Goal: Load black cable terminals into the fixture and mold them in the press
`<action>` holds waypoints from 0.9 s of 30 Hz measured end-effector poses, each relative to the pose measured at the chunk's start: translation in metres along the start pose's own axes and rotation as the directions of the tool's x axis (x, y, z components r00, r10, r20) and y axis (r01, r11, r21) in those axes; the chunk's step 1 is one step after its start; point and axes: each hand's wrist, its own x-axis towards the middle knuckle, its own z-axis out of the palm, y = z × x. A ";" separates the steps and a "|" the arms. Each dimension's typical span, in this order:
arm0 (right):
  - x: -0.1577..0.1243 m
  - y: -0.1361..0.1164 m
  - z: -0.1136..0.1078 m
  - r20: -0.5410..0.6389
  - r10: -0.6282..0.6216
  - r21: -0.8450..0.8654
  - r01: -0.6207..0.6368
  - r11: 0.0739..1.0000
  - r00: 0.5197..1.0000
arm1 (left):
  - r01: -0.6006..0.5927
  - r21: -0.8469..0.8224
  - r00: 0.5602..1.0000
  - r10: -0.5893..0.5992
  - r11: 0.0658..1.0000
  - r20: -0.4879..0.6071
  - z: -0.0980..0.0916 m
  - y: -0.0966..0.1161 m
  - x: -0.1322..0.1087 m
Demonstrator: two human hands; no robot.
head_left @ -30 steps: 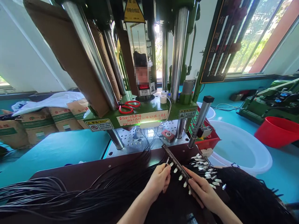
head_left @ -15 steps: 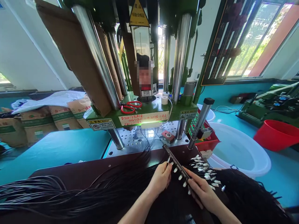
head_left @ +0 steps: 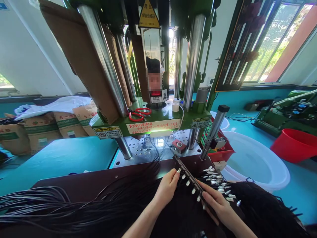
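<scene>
My right hand (head_left: 218,202) grips a long, narrow dark bar (head_left: 189,175) by its lower part, holding it slanted over the black cables. Several small silvery cable connectors (head_left: 193,191) stick out along its left side. Near the bar's upper end, my left hand (head_left: 167,185) is closed, with thumb and finger pinching a metal cable connector (head_left: 179,170). Its other fingers are partly hidden. Right of the bar lies a cluster of loose connectors (head_left: 215,178) on black cables (head_left: 257,198).
A green press with steel columns (head_left: 193,62) stands ahead, its perforated metal bed (head_left: 136,145) behind the brown tabletop (head_left: 74,175). Red-handled scissors (head_left: 137,116) lie on its green plate. A bundle of black cables (head_left: 37,201) covers the left; a white tub (head_left: 257,158) stands right.
My left hand has drawn slightly left and down, its fingertips now at the uppermost connector. The right hand still holds the bar, which has hardly moved.
</scene>
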 end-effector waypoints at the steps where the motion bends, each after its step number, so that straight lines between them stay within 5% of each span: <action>1: 0.000 -0.001 0.000 -0.001 0.004 -0.016 -0.004 1.000 1.000 | -0.006 0.021 1.000 0.006 1.000 0.007 -0.001 0.000 0.000; 11: 0.001 -0.010 0.005 0.040 0.018 -0.186 -0.010 0.983 0.999 | -0.035 0.198 0.999 0.041 0.980 -0.024 -0.004 0.003 0.007; 17: 0.012 -0.024 -0.008 -0.022 0.120 -0.136 -0.122 0.983 0.993 | 0.003 0.413 1.000 -0.011 0.911 0.017 -0.010 0.025 0.014; 23: 0.030 -0.032 -0.018 -0.077 0.136 -0.388 -0.155 0.909 0.988 | 0.042 0.569 0.995 0.016 0.821 -0.097 -0.063 0.029 0.019; 27: 0.035 -0.033 -0.012 -0.111 -0.050 -0.788 -0.057 0.613 0.993 | 0.201 0.622 0.965 -0.045 0.757 -0.257 -0.106 0.014 0.032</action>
